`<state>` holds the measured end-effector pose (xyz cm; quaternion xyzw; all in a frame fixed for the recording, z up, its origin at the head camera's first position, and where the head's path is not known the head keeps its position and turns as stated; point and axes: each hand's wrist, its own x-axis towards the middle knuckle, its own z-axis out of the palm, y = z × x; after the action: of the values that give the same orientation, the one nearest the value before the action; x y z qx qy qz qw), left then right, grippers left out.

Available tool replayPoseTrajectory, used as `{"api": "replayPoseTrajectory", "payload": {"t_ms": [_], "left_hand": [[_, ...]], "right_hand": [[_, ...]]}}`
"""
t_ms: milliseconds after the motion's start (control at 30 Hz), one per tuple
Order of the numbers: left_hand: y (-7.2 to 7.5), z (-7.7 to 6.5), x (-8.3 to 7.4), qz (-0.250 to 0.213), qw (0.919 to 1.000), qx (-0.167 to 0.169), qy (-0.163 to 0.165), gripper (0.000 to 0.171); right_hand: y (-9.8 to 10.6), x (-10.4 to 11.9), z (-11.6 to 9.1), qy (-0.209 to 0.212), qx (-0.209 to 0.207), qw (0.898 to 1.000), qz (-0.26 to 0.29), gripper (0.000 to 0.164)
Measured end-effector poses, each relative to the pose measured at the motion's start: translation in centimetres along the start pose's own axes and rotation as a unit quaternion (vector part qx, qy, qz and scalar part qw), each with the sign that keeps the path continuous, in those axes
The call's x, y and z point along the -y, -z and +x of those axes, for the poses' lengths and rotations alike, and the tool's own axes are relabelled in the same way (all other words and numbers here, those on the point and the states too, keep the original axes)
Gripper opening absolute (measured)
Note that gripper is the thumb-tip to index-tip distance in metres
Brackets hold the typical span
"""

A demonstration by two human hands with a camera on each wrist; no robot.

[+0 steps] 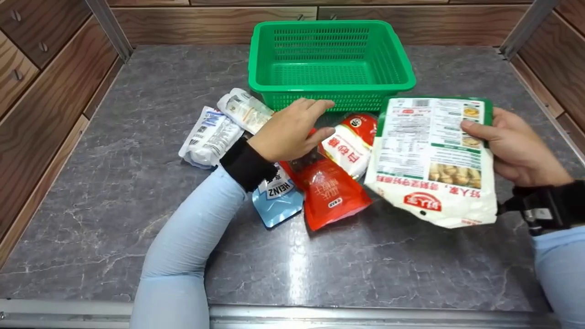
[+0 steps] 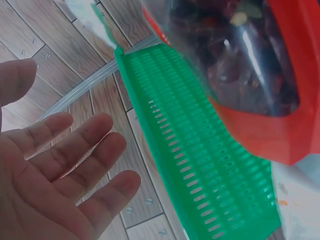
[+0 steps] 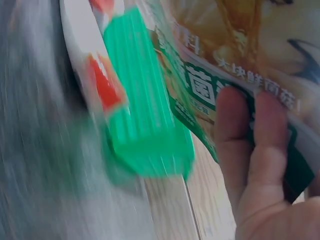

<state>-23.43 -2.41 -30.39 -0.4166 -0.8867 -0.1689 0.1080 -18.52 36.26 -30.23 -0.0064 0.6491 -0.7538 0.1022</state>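
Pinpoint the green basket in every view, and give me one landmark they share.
Head: green basket at top centre.
Left wrist: slants from upper centre to lower right.
Right wrist: left of centre, blurred.
Shared landmark: wood-grain panelling, also behind it in left wrist.

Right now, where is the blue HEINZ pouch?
In the head view, the blue HEINZ pouch lies on the gray tabletop, just left of the red pouch, partly hidden by the black left wristband.
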Motion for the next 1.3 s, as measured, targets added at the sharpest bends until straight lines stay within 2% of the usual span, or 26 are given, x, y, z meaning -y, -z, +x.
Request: {"api": "replayPoseTrajectory", "payload": {"t_ms": [67, 200, 367, 500, 633, 700, 733, 767, 867, 933, 967, 1000, 1033, 1100, 1167, 1200, 1300], "left_hand": [[-0.1, -0.1, 0.1, -0.015, 0.9998, 0.01, 0.01, 0.055], [-0.4, -0.3, 0.4, -0.054, 0.9981, 0.02, 0.023, 0.056], [-0.8, -0.6, 1.1, -0.129, 0.9904, 0.023, 0.043, 0.056], [-1.0, -0.9, 1.9, -0.214, 0.9749, 0.006, 0.062, 0.057], [-1.2, -1.1, 2.5, -0.296, 0.9503, -0.003, 0.095, 0.061], [-0.5, -1.3, 2.1, -0.343, 0.9309, 0.009, 0.126, 0.062], [-0.3, -1.4, 1.9, -0.37, 0.9175, 0.017, 0.144, 0.063], [-0.2, -1.4, 1.9, -0.403, 0.9004, 0.024, 0.163, 0.065], [-0.3, -1.3, 2.1, -0.516, 0.8291, 0.031, 0.212, 0.07], [-1.1, -1.0, 2.9, -0.581, 0.7796, 0.017, 0.232, 0.073], [-1.4, -0.9, 3.2, -0.608, 0.7576, 0.009, 0.238, 0.072], [-1.5, -0.8, 3.3, -0.63, 0.7378, 0.003, 0.241, 0.071], [-1.5, -0.8, 3.4, -0.645, 0.7243, -0.004, 0.244, 0.068], [-1.5, -0.7, 3.6, -0.665, 0.7058, -0.008, 0.244, 0.061], [-1.4, -0.7, 3.8, -0.679, 0.694, -0.005, 0.24, 0.052], [-1.3, -0.7, 3.8, -0.682, 0.6914, -0.002, 0.238, 0.048], [-1.0, -0.9, 4.1, -0.683, 0.6929, 0.001, 0.231, 0.034]], "right_hand": [[-1.4, -0.2, 0.2, -0.003, 0.021, 1.0, 0.014, 0.052], [-3.9, -0.4, 0.7, -0.007, 0.05, 0.999, 0.01, 0.053], [-6.6, -0.8, 1.3, -0.001, 0.081, 0.997, 0.007, 0.052], [-8.3, -1.1, 1.9, 0.008, 0.11, 0.994, 0.018, 0.051], [-9.8, -1.4, 2.5, 0.016, 0.118, 0.992, 0.028, 0.05], [-10.5, -1.6, 2.8, 0.017, 0.12, 0.992, 0.029, 0.05], [-10.8, -1.7, 3.0, 0.018, 0.12, 0.992, 0.03, 0.05], [-11.2, -1.8, 3.1, 0.017, 0.122, 0.992, 0.031, 0.049], [-11.9, -2.3, 3.3, 0.014, 0.131, 0.991, 0.033, 0.049], [-12.3, -2.6, 3.4, 0.01, 0.137, 0.99, 0.036, 0.049], [-12.4, -2.7, 3.4, 0.008, 0.141, 0.989, 0.036, 0.049], [-12.5, -2.9, 3.4, 0.007, 0.146, 0.989, 0.038, 0.049], [-12.6, -3.0, 3.5, 0.005, 0.152, 0.988, 0.04, 0.049], [-12.8, -3.2, 3.5, 0.006, 0.163, 0.986, 0.044, 0.048], [-12.9, -3.4, 3.7, 0.007, 0.172, 0.984, 0.047, 0.048], [-12.9, -3.4, 3.7, 0.008, 0.174, 0.984, 0.047, 0.047], [-13.2, -3.5, 4.1, 0.01, 0.177, 0.983, 0.047, 0.047]]}}
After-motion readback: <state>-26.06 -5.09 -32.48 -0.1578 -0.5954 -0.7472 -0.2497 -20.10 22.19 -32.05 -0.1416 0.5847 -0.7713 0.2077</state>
